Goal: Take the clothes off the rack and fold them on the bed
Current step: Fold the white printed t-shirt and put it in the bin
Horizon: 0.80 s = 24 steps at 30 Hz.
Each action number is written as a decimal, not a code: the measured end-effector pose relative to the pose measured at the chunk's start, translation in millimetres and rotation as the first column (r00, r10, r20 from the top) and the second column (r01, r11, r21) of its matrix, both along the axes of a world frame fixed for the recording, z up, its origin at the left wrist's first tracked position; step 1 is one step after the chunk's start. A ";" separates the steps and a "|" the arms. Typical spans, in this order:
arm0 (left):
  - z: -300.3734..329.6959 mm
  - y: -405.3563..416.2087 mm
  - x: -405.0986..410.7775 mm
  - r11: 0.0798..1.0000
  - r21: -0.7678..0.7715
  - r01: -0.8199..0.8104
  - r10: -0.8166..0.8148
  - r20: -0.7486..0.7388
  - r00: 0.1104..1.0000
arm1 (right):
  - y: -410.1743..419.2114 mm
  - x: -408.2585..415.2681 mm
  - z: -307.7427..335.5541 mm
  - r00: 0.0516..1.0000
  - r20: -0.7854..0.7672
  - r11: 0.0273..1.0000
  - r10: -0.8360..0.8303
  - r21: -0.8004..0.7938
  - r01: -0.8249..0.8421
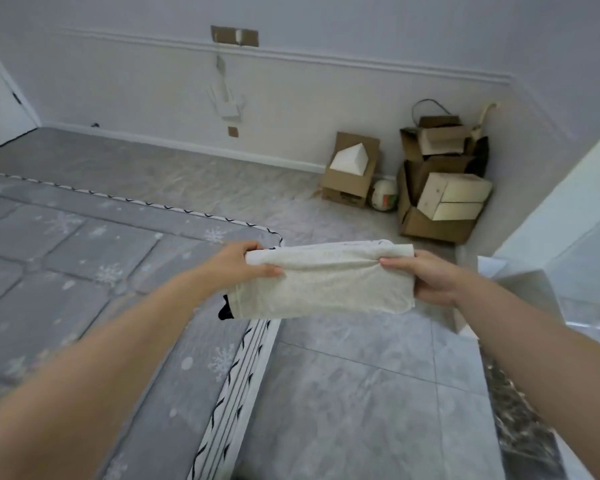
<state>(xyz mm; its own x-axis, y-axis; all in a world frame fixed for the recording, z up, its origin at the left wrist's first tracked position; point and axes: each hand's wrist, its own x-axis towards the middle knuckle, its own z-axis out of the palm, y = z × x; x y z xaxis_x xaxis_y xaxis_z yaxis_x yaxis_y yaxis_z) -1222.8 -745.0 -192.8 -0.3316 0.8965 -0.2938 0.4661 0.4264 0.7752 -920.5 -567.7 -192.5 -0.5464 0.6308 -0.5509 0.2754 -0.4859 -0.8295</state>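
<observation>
A cream-white garment (326, 282), folded into a flat rectangle, hangs in the air between my hands over the corner of the bed (66, 271). My left hand (243, 265) pinches its left end, thumb on top. My right hand (433, 277) grips its right end. A small black piece of fabric (226, 310) shows just below the garment's lower left corner. The bed is a grey quilted mattress with a snowflake pattern and striped piping. No rack is in view.
Grey tiled floor (361, 393) lies right of the bed. Several cardboard boxes (440, 188) and a ball (383, 195) sit in the far right corner. A white cabinet or ledge (568, 237) stands on the right. White wall behind.
</observation>
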 end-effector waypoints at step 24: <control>1.8 198.9 357.0 0.774 -0.082 0.627 -0.631 -0.028 0.775 | 4.3 398.2 -19.4 0.829 -0.039 0.824 -0.559 0.088 0.560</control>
